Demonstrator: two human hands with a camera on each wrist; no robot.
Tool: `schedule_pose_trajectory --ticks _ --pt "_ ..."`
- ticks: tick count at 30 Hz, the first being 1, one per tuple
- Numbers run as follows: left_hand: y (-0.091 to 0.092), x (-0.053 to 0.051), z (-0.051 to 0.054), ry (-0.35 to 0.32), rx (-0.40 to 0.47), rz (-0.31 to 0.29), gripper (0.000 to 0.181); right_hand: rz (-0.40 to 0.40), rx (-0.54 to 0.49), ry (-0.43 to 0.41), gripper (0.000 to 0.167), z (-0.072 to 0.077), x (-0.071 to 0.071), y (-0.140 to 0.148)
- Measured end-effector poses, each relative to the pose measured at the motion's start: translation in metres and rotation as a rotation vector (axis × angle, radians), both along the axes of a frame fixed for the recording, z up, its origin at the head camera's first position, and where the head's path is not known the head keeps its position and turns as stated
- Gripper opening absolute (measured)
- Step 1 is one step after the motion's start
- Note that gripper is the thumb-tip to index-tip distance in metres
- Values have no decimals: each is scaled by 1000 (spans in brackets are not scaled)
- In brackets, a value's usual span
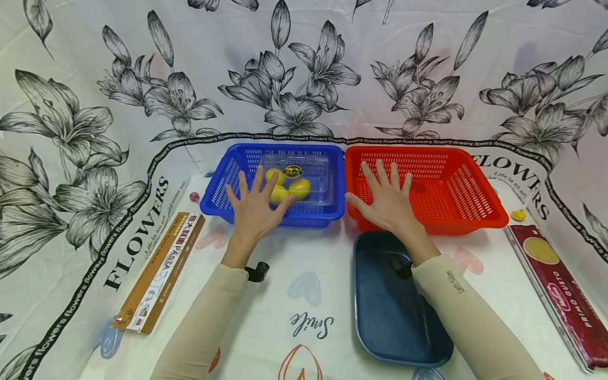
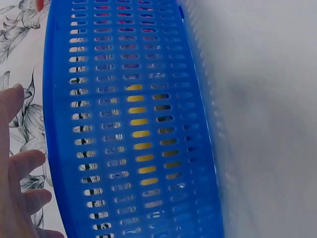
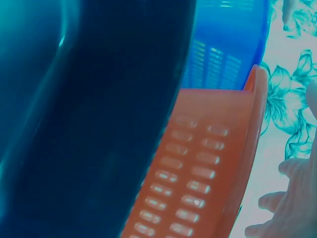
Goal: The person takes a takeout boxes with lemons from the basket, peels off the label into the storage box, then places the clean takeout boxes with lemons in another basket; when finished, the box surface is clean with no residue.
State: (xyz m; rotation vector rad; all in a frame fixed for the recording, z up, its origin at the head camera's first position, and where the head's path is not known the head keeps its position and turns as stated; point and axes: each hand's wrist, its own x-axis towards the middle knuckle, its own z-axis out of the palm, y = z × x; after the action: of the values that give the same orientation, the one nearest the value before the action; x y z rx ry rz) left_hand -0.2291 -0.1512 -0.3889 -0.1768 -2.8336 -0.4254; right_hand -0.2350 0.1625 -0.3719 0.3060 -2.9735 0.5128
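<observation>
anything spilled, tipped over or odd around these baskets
Nothing stands out: the blue basket and red basket stand upright side by side, yellow fruit sits in the blue one, and the dark tray rests open side up before the red one. No spill shows.

The left hand [image 1: 256,207] partly hides the blue basket [image 1: 315,215]; the right hand [image 1: 390,201], the red basket [image 1: 453,203].

Your left sleeve [image 1: 204,322] and right sleeve [image 1: 470,319] are beige; dark lettering [image 1: 454,281] marks the right one. Your wrist cameras [image 1: 258,272] are black.
</observation>
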Motion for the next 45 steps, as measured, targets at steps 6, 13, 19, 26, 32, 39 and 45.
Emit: schedule_pose_trajectory --ticks 6,13,19,26,32,39,45 --pt "-6 3 -3 45 45 15 78 22 -78 -51 96 4 -3 -11" --pt "-12 5 -11 114 103 18 72 48 -162 -87 95 8 -8 -26" --pt "-19 7 -15 112 113 33 71 78 -212 -111 91 10 -14 -40" --pt "-28 8 -17 106 113 71 70 114 -218 -119 87 12 -23 -52" --pt "-36 10 -18 121 139 87 66 158 -191 -112 82 13 -29 -61" --pt "-49 15 -21 128 149 133 65 178 -144 -122 73 9 -34 -74" --pt "-61 16 -26 170 186 167 63 152 -132 -117 69 7 -39 -82"
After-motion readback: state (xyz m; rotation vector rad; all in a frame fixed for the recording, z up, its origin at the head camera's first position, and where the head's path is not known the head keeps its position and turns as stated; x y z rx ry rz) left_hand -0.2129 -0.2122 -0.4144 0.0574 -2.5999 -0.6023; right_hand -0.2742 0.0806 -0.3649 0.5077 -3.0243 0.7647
